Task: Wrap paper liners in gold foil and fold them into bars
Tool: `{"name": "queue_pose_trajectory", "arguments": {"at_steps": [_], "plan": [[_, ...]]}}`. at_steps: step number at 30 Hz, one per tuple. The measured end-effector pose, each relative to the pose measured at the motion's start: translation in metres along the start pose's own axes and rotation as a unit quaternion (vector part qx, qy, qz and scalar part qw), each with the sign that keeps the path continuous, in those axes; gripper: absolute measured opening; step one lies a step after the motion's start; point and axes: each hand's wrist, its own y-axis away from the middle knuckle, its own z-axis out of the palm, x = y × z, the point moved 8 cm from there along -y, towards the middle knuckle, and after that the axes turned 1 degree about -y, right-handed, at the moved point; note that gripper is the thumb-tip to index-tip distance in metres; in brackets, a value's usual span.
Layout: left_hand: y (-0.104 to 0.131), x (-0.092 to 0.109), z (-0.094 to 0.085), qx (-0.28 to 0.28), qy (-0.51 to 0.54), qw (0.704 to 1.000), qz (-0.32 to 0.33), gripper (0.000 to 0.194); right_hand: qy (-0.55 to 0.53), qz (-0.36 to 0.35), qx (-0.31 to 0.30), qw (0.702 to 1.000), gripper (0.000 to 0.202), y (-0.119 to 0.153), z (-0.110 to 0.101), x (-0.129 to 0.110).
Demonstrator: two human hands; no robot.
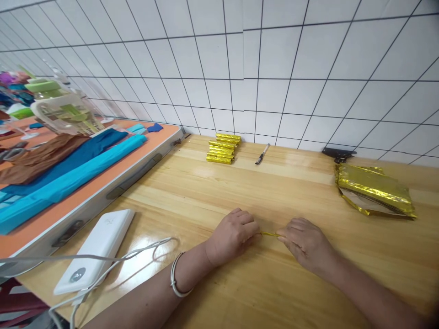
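Note:
Between my two hands runs a thin gold foil strip (269,234), seen edge-on just above the wooden table. My left hand (233,234), with a silver bangle on its wrist, pinches the strip's left end. The fingers of my right hand (305,244) close on its other end. Most of the strip is hidden by the hands. Beyond them, several folded gold foil pieces (222,149) lie in a row near the wall. A stack of gold foil sheets (375,185) rests to the right.
A pen (262,154) and a black clip (339,153) lie by the tiled wall. At left, a white power bank (99,246) with white cables (137,251) sits beside an orange-topped table (85,180) bearing blue and brown cloth and a green-lidded bottle (44,89).

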Motion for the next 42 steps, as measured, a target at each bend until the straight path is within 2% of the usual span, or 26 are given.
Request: {"name": "queue_pose_trajectory", "arguments": {"at_steps": [5, 9, 12, 16, 19, 25, 28, 33, 38, 42], "plan": [[0.000, 0.010, 0.002, 0.006, -0.034, 0.999, 0.038, 0.018, 0.060, -0.032, -0.020, 0.998, 0.018, -0.004, 0.001, -0.009], [-0.004, 0.023, 0.009, -0.007, -0.032, 0.998, 0.057, 0.014, 0.109, -0.054, -0.005, 0.993, 0.022, -0.005, 0.005, -0.021], [-0.005, 0.033, 0.007, -0.011, -0.038, 0.995, 0.090, 0.016, 0.100, -0.054, -0.005, 0.994, 0.027, -0.004, 0.007, -0.026], [-0.002, 0.033, -0.002, -0.006, -0.052, 0.993, 0.106, 0.017, 0.064, -0.020, -0.055, 0.996, 0.026, -0.005, 0.008, -0.021], [0.001, 0.023, -0.005, -0.012, -0.049, 0.995, 0.085, 0.017, 0.034, 0.003, -0.077, 0.996, 0.024, -0.005, 0.004, -0.014], [0.001, 0.012, -0.007, -0.015, -0.035, 0.998, 0.046, 0.017, 0.012, 0.015, -0.061, 0.998, 0.025, 0.000, -0.003, -0.002], [0.001, 0.007, -0.005, -0.014, -0.038, 0.999, 0.022, 0.019, 0.008, 0.015, -0.062, 0.998, 0.027, 0.001, 0.000, 0.001], [0.001, -0.001, 0.001, -0.022, -0.037, 0.999, -0.007, 0.019, -0.035, 0.020, -0.102, 0.994, 0.035, 0.004, 0.006, 0.005], [-0.001, -0.002, 0.005, -0.036, -0.029, 0.999, -0.018, 0.019, -0.035, 0.038, -0.093, 0.994, 0.028, 0.006, 0.003, 0.008], [-0.001, -0.008, 0.011, -0.049, -0.020, 0.997, -0.055, 0.017, 0.000, 0.080, -0.103, 0.991, 0.018, 0.005, 0.002, 0.011]]}}
